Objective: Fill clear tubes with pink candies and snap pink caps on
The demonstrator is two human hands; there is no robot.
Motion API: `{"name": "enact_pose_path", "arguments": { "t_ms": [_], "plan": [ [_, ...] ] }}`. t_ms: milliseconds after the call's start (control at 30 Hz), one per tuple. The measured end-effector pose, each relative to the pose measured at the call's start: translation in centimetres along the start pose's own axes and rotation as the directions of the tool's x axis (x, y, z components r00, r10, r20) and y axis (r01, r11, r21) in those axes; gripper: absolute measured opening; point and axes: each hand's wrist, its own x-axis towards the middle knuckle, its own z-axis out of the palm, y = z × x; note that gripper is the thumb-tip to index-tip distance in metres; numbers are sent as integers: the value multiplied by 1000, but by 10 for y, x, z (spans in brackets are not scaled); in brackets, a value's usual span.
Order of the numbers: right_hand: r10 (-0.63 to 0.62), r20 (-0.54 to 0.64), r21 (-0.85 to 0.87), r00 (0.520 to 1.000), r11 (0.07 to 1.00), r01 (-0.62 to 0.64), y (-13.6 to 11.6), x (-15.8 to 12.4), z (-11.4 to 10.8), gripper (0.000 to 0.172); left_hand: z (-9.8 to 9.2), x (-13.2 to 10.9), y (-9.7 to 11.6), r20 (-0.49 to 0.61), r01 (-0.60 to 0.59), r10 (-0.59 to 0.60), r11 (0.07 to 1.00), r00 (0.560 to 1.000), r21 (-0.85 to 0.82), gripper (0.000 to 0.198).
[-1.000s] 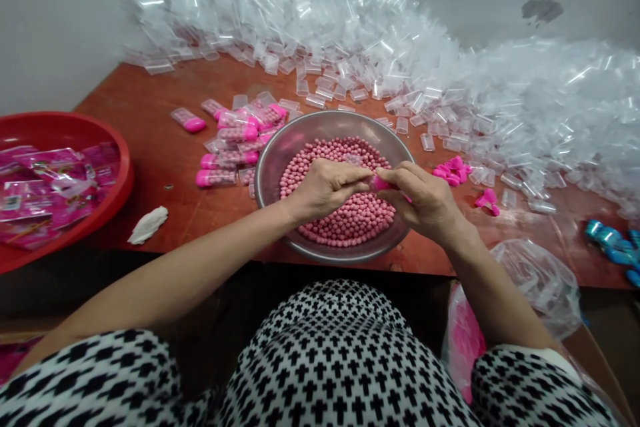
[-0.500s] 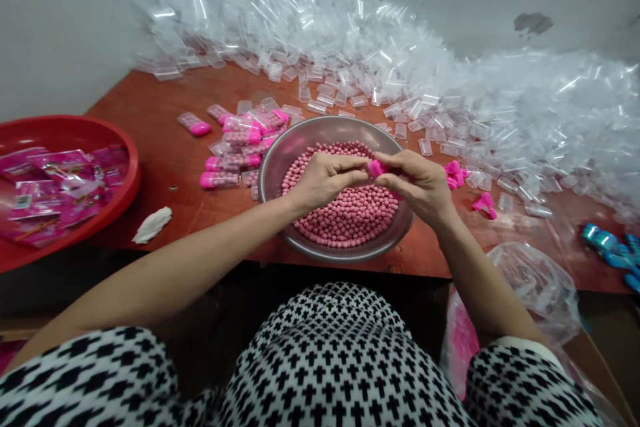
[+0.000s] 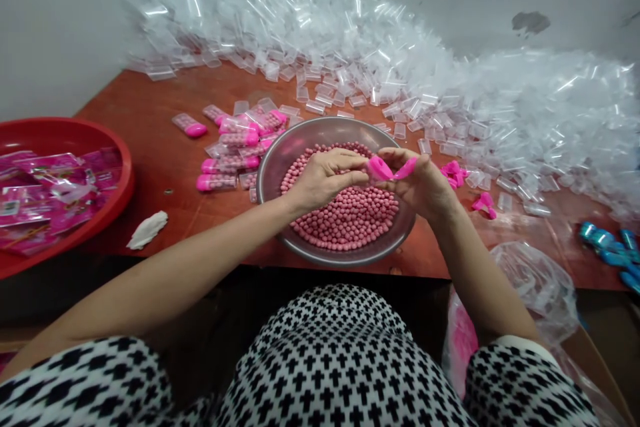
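My left hand (image 3: 323, 180) is closed on a small clear plastic container, mostly hidden by the fingers, above a metal bowl (image 3: 270, 210) of pink beads (image 3: 340, 223). On the container's right end sits a bright pink flip-top cap (image 3: 381, 168), its lid spread apart from its base. The fingers of my right hand (image 3: 425, 187) are closed around the lid side of that cap. Left of the bowl lie several bead-filled containers (image 3: 233, 163) with pink caps. Loose pink caps (image 3: 454, 175) rest to the right of my right hand.
A large heap of clear empty containers (image 3: 350, 47) covers the table's back. A red basin (image 3: 127, 173) with pink packets stands at the left, near a crumpled white piece (image 3: 147, 230). Blue shiny items (image 3: 607, 243) lie far right. A clear plastic bag (image 3: 533, 280) hangs by the front edge.
The pink cap, earlier mostly covered by my right fingers, now shows with its lid spread apart. My right fingers have opened out a little; my left hand has barely moved.
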Motion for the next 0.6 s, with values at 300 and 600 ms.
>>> {"name": "enact_pose_path", "arguments": {
  "t_ms": [300,600],
  "plan": [
    [218,123,108,968,967,-231,10,5,15,45,5,-5,0,-12,-52,53,995,999,89,18],
    [208,-15,166,978,965,-203,21,10,26,35,5,-5,0,7,-83,83,973,997,214,17]
  ]
}}
